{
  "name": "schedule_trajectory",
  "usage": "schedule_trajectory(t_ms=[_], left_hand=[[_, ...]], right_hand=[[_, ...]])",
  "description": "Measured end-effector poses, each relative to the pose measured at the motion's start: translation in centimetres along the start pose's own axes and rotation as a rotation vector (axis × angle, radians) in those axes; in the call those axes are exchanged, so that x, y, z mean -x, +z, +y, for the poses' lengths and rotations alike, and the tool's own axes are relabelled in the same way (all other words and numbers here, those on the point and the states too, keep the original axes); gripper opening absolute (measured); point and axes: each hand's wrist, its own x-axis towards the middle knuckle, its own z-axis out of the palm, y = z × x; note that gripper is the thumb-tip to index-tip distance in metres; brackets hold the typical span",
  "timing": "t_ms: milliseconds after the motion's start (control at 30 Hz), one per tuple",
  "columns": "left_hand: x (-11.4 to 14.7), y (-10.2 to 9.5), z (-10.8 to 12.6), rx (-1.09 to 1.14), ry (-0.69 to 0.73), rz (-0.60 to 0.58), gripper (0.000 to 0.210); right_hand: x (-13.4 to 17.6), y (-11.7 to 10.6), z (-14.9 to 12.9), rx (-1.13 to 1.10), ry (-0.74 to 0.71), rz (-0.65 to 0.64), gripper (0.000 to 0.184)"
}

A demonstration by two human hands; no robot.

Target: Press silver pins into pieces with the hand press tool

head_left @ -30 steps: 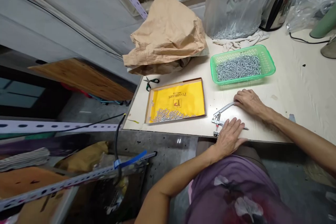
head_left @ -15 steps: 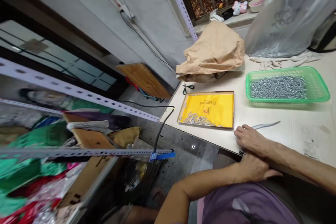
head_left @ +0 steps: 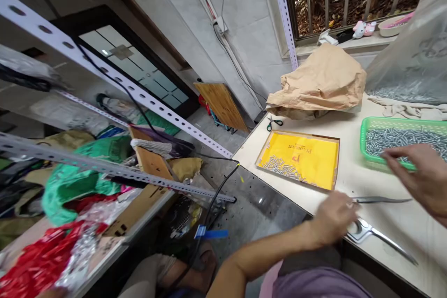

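**Left hand on the pliers, right hand above the basket**

The left hand (head_left: pixel 333 218) rests at the tabletop (head_left: pixel 352 181) edge, fingers curled over the head of the metal pliers (head_left: pixel 375 216), whose handles lie spread apart. The right hand (head_left: pixel 421 177) hovers open and empty, fingers loosely spread, over the green basket (head_left: pixel 365 132) of screws. A yellow tray (head_left: pixel 303 158) lies just beside them.

Purple garment (head_left: pixel 314 284), bare forearms, no sleeves
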Motion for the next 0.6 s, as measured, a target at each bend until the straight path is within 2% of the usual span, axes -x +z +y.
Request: schedule_trajectory(t_ms=[67,133,200,267,333,467,600], left_hand=[[-1.9,-2.5,-3.2,-0.040,-0.069,-0.004,0.028],[-4.1,-4.9,-7.1,-0.135,-0.272,0.024,0.025],[-5.8,-6.4,-10.7,-0.197,-0.401,0.001,0.022],[-6.9,-6.9,-13.0,-0.231,-0.467,-0.085,0.022],[-7.5,-6.7,-14.0,-0.249,-0.495,-0.173,0.023],[-7.9,-6.4,-13.8,-0.285,-0.455,-0.281,0.023],[-7.8,-6.9,-13.8,-0.276,-0.395,-0.336,0.021]], right_hand=[[0.7,0.1,4.1,0.158,0.073,-0.032,0.036],[2.3,0.4,7.3,0.301,0.024,-0.153,0.066],[4.5,0.7,8.7,0.362,0.074,-0.194,0.075],[6.7,0.7,8.2,0.300,0.131,-0.233,0.065],[8.7,0.3,6.4,0.199,0.186,-0.256,0.057],[12.3,-0.6,2.5,0.011,0.245,-0.287,0.055],[15.9,-1.4,-0.3,-0.108,0.207,-0.328,0.062]])
